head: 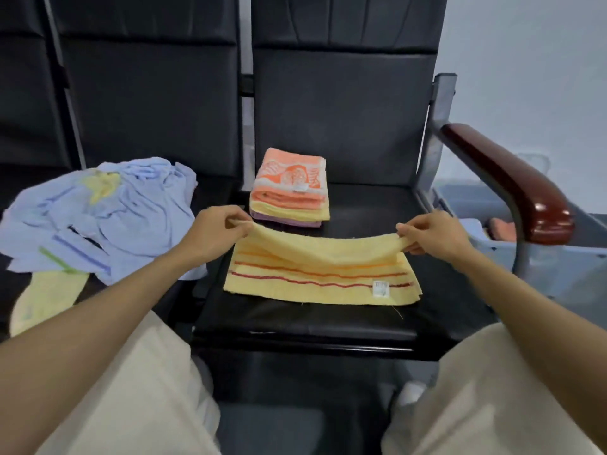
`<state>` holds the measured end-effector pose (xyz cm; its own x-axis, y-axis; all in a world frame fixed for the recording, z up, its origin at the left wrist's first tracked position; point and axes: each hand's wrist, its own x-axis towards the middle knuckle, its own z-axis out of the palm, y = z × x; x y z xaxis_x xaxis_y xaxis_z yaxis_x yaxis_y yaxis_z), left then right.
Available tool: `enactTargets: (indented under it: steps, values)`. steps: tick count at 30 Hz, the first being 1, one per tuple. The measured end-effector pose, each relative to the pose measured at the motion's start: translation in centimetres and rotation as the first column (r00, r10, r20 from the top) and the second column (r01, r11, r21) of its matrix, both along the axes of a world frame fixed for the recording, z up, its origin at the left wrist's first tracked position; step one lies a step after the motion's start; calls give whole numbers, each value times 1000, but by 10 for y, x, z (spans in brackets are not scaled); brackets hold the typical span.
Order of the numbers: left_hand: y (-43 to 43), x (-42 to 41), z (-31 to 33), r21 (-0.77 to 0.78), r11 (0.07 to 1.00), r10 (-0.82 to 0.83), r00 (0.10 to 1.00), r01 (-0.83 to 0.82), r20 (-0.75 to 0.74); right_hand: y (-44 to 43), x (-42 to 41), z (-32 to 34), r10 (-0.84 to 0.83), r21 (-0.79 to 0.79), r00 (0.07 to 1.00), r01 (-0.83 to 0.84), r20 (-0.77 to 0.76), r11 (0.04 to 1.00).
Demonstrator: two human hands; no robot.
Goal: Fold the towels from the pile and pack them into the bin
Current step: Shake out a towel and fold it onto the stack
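Observation:
A yellow towel (pixel 322 274) with red and orange stripes and a white label lies on the black seat (pixel 295 326) in front of me. My left hand (pixel 216 229) pinches its far left corner and my right hand (pixel 430 233) pinches its far right corner, both lifted a little above the seat, so the far edge hangs between them. Behind it stands a stack of folded towels (pixel 290 188), orange on top, then yellow and purple. A pile of unfolded light-blue and yellow towels (pixel 98 215) sits on the seat to the left.
A dark red armrest (pixel 512 188) on a grey metal post bounds the seat on the right. Beyond it stands a light-blue bin (pixel 473 205) with something orange inside. Black seat backs rise behind. My knees in beige trousers frame the seat's front edge.

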<state>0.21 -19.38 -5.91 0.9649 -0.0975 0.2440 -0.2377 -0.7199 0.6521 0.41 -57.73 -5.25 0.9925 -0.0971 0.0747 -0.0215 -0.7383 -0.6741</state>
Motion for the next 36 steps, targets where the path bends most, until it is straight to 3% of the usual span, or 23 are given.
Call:
enactTargets:
  steps: [5, 10, 13, 16, 20, 23, 26, 31, 36]
  values:
    - [7, -20, -16, 198, 968, -158, 988, 154, 3, -7, -10, -9, 95, -172, 994, -104, -62, 979]
    - [21, -25, -13, 221, 961, -168, 986, 166, -7, -8, -20, 1, 193, -147, 972, -212, -135, 966]
    - [23, -24, -18, 292, 933, -180, 975, 210, -128, -7, -21, -2, 238, -183, 948, -278, -211, 943]
    - [20, -20, -24, 352, 886, -194, 932, 301, -306, -5, -20, -11, 262, -335, 920, -355, -293, 873]
    - [12, -22, -25, 251, 915, -211, 906, 315, -368, -6, -20, -20, 247, -380, 895, -389, -370, 840]
    - [13, -19, -25, 220, 950, -145, 938, 221, -316, -7, -14, -24, 207, -434, 932, -326, -299, 840]
    - [11, -7, -36, 275, 961, 44, 982, 8, -184, -7, -4, -32, 64, -462, 981, -143, -182, 875]
    - [10, 11, -53, 308, 938, 267, 899, -160, -347, 1, 11, -55, -132, -533, 943, -55, -307, 844]
    - [2, 13, -56, 293, 951, 226, 872, -100, -434, 8, 23, -58, -210, -424, 909, 41, -359, 905]
